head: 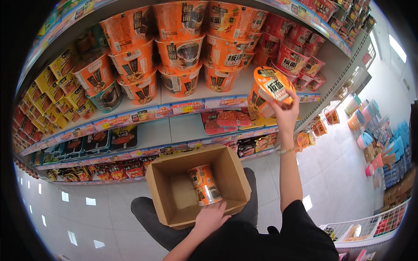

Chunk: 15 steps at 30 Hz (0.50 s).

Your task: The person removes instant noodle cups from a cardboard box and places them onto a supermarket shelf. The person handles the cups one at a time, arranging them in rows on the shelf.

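My right hand [283, 107] is raised at the shelf, gripping an orange instant noodle tub [270, 89] with its lid tilted towards me. A second orange tub seems to be right beside or behind the held one; how they meet is partly hidden. An open cardboard box [163, 195] rests on my lap. Inside it, towards the right, orange noodle tubs [205, 182] lie on their sides, end to end. My left hand [212, 215] rests at the box's near edge, fingers close to the lower tub; whether it grips anything is unclear.
Stacked orange tubs [181, 53] fill the shelf ahead, with red tubs [290, 60] to their right and yellow packs [45, 94] at far left. A price-strip shelf edge [183, 107] runs below them. Lower shelves hold trays and bagged packs [132, 169]. A wire basket [369, 228] stands at lower right.
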Each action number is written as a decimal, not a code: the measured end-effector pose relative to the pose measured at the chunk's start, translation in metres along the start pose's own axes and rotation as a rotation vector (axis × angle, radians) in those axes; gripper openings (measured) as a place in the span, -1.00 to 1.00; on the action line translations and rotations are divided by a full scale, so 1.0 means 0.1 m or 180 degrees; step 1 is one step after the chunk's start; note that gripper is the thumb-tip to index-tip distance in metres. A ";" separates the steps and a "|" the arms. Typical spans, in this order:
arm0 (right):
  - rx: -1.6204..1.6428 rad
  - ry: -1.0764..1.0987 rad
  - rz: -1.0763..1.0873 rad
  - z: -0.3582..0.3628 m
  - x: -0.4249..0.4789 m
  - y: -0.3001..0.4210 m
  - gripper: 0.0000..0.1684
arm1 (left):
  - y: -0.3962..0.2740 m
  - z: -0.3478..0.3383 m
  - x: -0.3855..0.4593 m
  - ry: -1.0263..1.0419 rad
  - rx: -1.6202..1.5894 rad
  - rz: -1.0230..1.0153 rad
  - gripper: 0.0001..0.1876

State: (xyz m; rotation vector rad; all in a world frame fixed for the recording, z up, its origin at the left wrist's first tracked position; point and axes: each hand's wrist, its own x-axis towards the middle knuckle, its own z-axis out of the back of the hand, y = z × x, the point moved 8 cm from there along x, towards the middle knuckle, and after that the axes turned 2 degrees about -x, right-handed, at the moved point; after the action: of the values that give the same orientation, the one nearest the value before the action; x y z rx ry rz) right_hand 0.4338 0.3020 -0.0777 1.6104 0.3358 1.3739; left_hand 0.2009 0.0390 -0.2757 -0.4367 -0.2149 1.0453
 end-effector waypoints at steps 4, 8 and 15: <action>-0.0183 -0.0077 0.0113 -0.24 0.48 -0.15 -0.19 | 0.11 -0.06 -0.02 -0.0045 -0.0034 0.0162 -0.47; -0.0498 0.0221 0.0157 -0.46 0.72 -0.23 -0.14 | 0.21 0.03 -0.03 -0.0347 0.0056 0.0173 -0.46; -0.0899 0.0479 -0.0191 -0.64 0.99 -0.47 -0.04 | 0.15 0.00 0.00 -0.0246 0.0028 0.0159 -0.54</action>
State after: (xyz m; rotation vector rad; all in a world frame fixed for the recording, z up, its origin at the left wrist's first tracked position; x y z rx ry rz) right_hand 0.4269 0.4274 -0.0597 1.2606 0.2631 1.4306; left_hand 0.1885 0.0456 -0.2822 -0.3956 -0.2693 1.1128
